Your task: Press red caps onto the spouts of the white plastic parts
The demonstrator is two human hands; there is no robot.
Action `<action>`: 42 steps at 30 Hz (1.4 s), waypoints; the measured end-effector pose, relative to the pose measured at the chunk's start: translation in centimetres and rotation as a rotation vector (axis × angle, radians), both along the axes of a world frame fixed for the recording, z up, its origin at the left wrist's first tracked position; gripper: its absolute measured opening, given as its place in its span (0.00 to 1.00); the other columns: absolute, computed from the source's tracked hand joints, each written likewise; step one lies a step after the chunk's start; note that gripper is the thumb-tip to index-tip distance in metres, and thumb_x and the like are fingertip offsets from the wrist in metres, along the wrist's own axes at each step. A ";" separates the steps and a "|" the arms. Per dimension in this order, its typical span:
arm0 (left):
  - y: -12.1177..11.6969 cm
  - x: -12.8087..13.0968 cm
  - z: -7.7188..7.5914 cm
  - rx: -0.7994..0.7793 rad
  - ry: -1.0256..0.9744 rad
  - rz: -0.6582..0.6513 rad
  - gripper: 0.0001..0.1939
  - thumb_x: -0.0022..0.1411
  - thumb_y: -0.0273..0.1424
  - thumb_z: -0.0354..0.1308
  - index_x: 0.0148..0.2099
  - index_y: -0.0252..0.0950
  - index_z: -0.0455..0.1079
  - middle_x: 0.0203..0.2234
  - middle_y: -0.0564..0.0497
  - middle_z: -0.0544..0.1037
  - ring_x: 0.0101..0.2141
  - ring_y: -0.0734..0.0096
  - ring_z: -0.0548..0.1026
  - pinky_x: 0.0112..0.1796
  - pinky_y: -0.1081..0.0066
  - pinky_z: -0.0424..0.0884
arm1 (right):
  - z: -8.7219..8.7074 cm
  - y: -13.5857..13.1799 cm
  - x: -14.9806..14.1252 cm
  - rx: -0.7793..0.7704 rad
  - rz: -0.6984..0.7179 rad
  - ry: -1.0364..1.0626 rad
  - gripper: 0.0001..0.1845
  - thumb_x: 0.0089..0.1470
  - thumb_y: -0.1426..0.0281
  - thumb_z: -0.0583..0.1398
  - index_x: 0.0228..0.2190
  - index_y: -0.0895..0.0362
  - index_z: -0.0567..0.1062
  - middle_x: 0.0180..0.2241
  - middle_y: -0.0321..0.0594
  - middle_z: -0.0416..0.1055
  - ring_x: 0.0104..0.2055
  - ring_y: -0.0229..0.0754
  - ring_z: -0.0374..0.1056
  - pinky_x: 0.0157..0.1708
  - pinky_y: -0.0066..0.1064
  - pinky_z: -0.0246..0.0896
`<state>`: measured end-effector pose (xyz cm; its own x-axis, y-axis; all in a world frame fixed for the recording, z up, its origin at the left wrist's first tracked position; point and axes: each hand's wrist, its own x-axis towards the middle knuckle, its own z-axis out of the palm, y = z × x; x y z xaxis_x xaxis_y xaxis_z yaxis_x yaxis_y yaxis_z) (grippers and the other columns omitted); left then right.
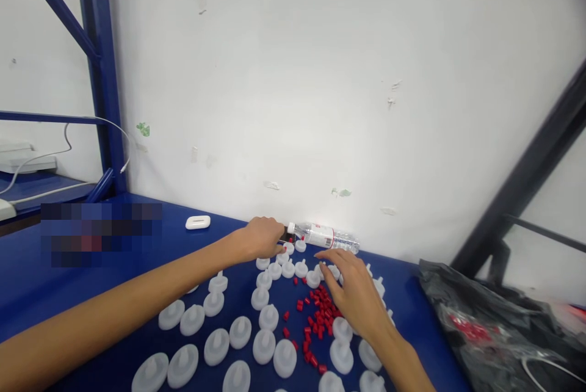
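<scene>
My left hand (pixel 265 238) reaches to the back of the blue table, knuckles up and fingers curled. Its thumb tip is beside a small red cap (pixel 284 250) on a white cone-topped piece (pixel 282 257); whether the hidden fingers hold anything I cannot make out. My right hand (pixel 352 285) hovers over the right side of the pieces, thumb and forefinger apart with nothing between them. Below it lies a loose pile of red caps (pixel 323 312). Round white plastic pieces with upright spouts, such as this one (pixel 264 345), stand in loose rows around the pile.
A clear plastic bottle (pixel 325 236) lies against the wall, by a dark object (pixel 287 235) partly hidden by my left hand. A white earphone case (pixel 198 222) sits at the back left. Black plastic bags (pixel 458 300) lie at the right; a blue frame post (pixel 105 74) rises at the left.
</scene>
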<state>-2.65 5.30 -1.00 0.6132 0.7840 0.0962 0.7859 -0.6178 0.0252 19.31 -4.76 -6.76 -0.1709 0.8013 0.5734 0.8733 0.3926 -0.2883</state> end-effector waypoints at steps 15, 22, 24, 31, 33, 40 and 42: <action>-2.3 2.3 1.2 0.045 -0.326 -0.202 0.13 0.75 0.39 0.50 0.45 0.38 0.72 0.34 0.51 0.81 0.34 0.65 0.80 0.31 0.70 0.70 | 0.2 -0.4 -0.5 0.001 -0.042 0.106 0.31 0.65 0.55 0.58 0.65 0.47 0.61 0.54 0.43 0.75 0.55 0.53 0.71 0.51 0.47 0.68; -5.3 3.2 1.1 0.076 -0.376 -0.324 0.11 0.73 0.37 0.51 0.43 0.37 0.70 0.37 0.47 0.79 0.35 0.60 0.78 0.32 0.67 0.66 | 0.5 -0.5 -0.4 0.165 -0.044 0.147 0.19 0.64 0.59 0.61 0.54 0.49 0.76 0.51 0.40 0.80 0.51 0.53 0.73 0.49 0.43 0.68; -5.4 3.3 0.9 0.068 -0.352 -0.344 0.10 0.72 0.33 0.50 0.40 0.38 0.70 0.34 0.47 0.78 0.33 0.60 0.77 0.31 0.66 0.64 | 0.5 -0.5 -0.3 0.207 -0.059 0.107 0.18 0.64 0.60 0.61 0.53 0.49 0.77 0.47 0.40 0.81 0.47 0.52 0.75 0.47 0.42 0.68; -5.7 3.3 1.9 -0.177 -0.391 -0.285 0.23 0.73 0.34 0.40 0.23 0.38 0.57 0.18 0.53 0.71 0.21 0.70 0.70 0.24 0.70 0.63 | 1.1 0.0 2.2 0.344 -0.120 -0.122 0.15 0.68 0.64 0.55 0.49 0.51 0.79 0.46 0.42 0.82 0.43 0.50 0.78 0.48 0.44 0.62; -6.3 2.9 2.3 -0.270 -0.371 -0.329 0.25 0.74 0.36 0.39 0.23 0.38 0.58 0.18 0.53 0.72 0.20 0.72 0.70 0.23 0.72 0.64 | 1.5 -0.1 3.9 0.321 -0.310 -0.072 0.16 0.66 0.58 0.58 0.47 0.52 0.80 0.39 0.45 0.83 0.38 0.54 0.78 0.43 0.44 0.65; -7.5 2.8 1.5 -0.339 -0.214 -0.376 0.08 0.58 0.31 0.62 0.26 0.39 0.74 0.20 0.53 0.79 0.22 0.68 0.75 0.22 0.72 0.62 | 2.5 -0.4 4.3 0.259 -0.345 0.277 0.23 0.59 0.53 0.63 0.52 0.50 0.74 0.41 0.42 0.81 0.42 0.52 0.77 0.42 0.40 0.68; -6.8 2.8 1.7 -0.292 -0.240 -0.337 0.05 0.60 0.32 0.61 0.36 0.39 0.78 0.27 0.50 0.82 0.28 0.64 0.78 0.25 0.70 0.65 | 2.1 -0.4 3.0 0.178 -0.219 0.265 0.25 0.59 0.56 0.64 0.55 0.49 0.71 0.44 0.41 0.80 0.44 0.51 0.77 0.45 0.41 0.68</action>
